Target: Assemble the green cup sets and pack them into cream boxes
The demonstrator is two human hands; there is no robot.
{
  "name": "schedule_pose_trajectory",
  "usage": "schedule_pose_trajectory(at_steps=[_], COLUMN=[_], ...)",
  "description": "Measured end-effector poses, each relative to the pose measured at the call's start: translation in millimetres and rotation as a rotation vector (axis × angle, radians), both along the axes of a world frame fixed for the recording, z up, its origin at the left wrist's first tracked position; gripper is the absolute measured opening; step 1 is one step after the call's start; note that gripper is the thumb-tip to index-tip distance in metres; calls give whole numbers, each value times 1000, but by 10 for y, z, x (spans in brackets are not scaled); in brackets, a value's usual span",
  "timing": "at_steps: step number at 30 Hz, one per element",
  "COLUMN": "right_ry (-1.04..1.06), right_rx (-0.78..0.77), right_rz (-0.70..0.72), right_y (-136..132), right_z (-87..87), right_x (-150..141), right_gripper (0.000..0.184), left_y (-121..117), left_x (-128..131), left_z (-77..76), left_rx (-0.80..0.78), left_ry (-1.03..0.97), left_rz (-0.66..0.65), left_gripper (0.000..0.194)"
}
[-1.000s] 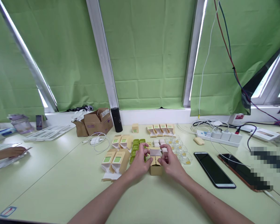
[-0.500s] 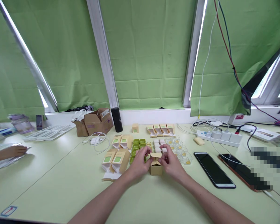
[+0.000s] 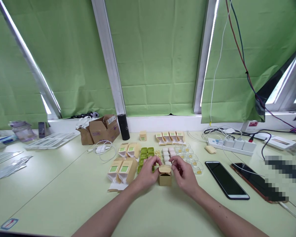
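Observation:
A small brown cardboard box [image 3: 165,180] stands upright on the table before me, its lid flap bent up over the top. My left hand [image 3: 149,171] pinches the flap and corner at the box's left side. On the opposite side, my right hand [image 3: 184,173] has its fingers curled together at the flap's right edge. Just beyond the hands are green square cups [image 3: 143,155], small yellowish pieces [image 3: 158,153], pale pinkish-white blocks [image 3: 165,153] and clear plastic cups [image 3: 198,167] with yellow centres. Larger kraft boxes [image 3: 130,168] with green labels lie open at left.
More kraft boxes [image 3: 172,137] and a single small box [image 3: 143,135] sit farther back. A phone [image 3: 226,179] and another phone [image 3: 255,181] lie at right, near a power strip [image 3: 236,145]. A black bottle [image 3: 123,126] and carton [image 3: 105,128] stand at back left.
The box's lid flap has tilted down over the opening. My right fingers have moved slightly right, off the inner flaps. Another person's hand at far left has left the view.

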State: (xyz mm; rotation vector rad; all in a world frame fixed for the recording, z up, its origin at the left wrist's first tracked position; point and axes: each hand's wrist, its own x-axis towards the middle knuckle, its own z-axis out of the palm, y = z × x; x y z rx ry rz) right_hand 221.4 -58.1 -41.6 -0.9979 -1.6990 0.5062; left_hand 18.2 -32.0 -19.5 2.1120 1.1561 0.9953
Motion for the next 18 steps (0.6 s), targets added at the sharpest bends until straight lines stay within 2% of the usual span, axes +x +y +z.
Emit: schedule_pose_trajectory(at_steps=[8,11,14,18], right_ry=[-143,-169,-220,-281], right_rx=[83,100,157,229], right_rz=[-18,-22,-22,-22], right_y=[-43,-34,-34,-50], right_z=[-5,-19,-26,-20], right_x=[5,14,31,39], right_gripper=[12,11,8,9], left_y=[-10,-24,-50,-77], left_x=[-37,-94,-160,-206], left_z=[49,120,191,225], left_rx=[54,210,384,472], left_ry=[9,82,184,274], left_rz=[-18,-44,-85,-162], left_gripper=[11,16,12,6])
